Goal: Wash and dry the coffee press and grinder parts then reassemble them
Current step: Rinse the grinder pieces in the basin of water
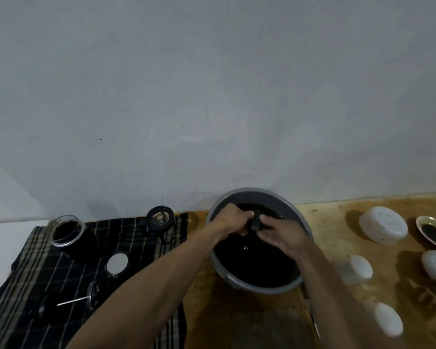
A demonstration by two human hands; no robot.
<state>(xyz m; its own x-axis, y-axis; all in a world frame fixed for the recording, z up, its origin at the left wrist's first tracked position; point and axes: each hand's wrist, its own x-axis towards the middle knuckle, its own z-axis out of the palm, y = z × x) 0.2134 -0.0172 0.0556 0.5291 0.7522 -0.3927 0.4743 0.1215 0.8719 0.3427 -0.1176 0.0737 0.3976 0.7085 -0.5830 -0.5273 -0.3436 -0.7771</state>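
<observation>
Grinder part [255,222], small and dark, is gripped by both hands, left hand [233,219] and right hand [278,235], over the grey basin [297,212], so dirty water falls back inside. Washed pieces lie on the checked cloth [61,278] to dry, I think.

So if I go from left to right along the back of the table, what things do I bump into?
Clear glass jar → black round ring with a glass middle → grey round basin of dark water → big white round lid → small metal dish of dark stuff.
</observation>
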